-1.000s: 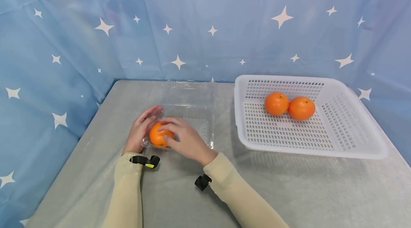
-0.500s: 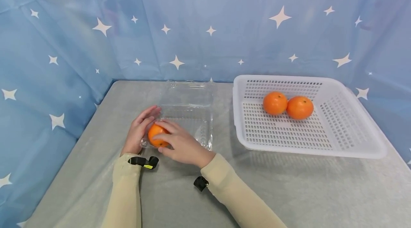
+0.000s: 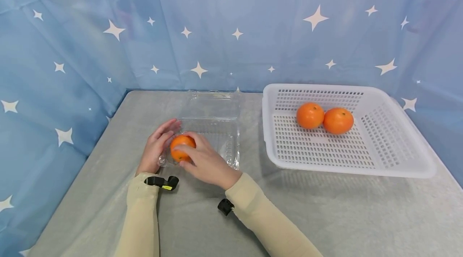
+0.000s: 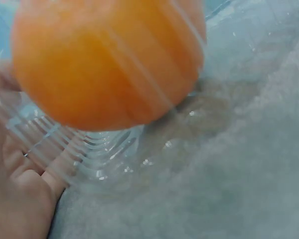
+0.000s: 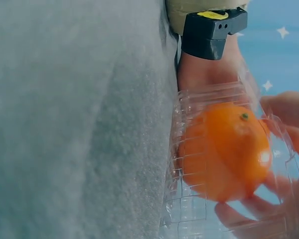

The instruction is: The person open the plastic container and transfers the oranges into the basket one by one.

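A clear plastic clamshell box (image 3: 221,130) lies with its lid raised at the back left of the table. My right hand (image 3: 211,165) holds an orange (image 3: 182,140) inside its near left corner, fingers and thumb around the fruit. In the right wrist view the orange (image 5: 224,154) shows through the box's ribbed wall, its green stem spot facing up. Along the outside of the left wall rests my left hand (image 3: 155,148), fingers fairly straight. The left wrist view shows the orange (image 4: 109,64) close up, with my left hand (image 4: 25,199) behind the clear plastic.
A white perforated basket (image 3: 267,128) stands to the right, holding two oranges, one orange (image 3: 310,116) touching the other orange (image 3: 338,121). A grey cloth (image 3: 202,225) covers the table. A blue star-patterned curtain (image 3: 224,48) hangs behind and along the left.
The orange has shifted slightly within the box's left corner, most recently a little right and away from me, with my right hand's fingers closing further around it. My left hand stays in place.
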The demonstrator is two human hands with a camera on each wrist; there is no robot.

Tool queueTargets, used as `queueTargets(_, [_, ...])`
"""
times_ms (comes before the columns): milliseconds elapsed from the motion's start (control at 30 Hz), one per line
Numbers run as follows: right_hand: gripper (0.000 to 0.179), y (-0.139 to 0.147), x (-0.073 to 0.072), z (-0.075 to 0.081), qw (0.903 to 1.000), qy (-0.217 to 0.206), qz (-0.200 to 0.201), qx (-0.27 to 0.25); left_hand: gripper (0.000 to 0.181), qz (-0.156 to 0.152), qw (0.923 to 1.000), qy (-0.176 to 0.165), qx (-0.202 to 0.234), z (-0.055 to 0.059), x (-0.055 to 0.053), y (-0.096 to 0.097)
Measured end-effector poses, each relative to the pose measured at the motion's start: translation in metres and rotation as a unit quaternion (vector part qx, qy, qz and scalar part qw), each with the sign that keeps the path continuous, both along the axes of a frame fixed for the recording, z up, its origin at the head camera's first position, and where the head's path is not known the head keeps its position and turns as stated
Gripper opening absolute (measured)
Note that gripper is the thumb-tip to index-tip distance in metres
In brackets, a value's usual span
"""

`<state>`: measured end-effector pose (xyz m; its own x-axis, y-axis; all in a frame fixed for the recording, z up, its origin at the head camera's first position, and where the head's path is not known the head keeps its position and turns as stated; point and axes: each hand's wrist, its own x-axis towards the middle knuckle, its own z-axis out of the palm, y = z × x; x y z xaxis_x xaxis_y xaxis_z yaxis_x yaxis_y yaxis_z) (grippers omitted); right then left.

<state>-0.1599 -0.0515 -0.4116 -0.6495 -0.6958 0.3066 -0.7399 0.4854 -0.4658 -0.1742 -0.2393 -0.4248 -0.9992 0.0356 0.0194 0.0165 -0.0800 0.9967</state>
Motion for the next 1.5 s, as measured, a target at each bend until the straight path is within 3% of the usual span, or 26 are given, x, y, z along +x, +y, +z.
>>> queueTargets(433, [0.046,0.0001,0.0007,0.0002,0.9987,-0.032,-0.038,0.01,0.04,0.0,1.0,0.002,0.006,0.0003,-0.0002,0.0008])
queueTargets(833, [0.064,-0.0015,-0.0013,-0.0016,0.9917,-0.07,-0.108,-0.005,0.041,-0.006,0.9997,0.011,0.02,-0.0032,-0.0031,0.001])
queueTargets(1067, [0.064,-0.0025,-0.0014,-0.0011,0.9931,-0.056,-0.103,-0.003,0.039,-0.005,0.9994,0.019,0.028,-0.0054,-0.0011,-0.0011])
queueTargets(1300, [0.058,-0.0023,-0.0022,-0.0008,0.9956,-0.008,-0.093,-0.009,0.04,-0.005,0.9995,0.021,0.025,-0.0054,-0.0018,-0.0016])
queueTargets(1500, [0.058,-0.0018,-0.0017,-0.0023,0.9929,-0.024,-0.115,-0.018,0.041,-0.001,0.9997,0.012,0.021,-0.0047,-0.0013,-0.0009])
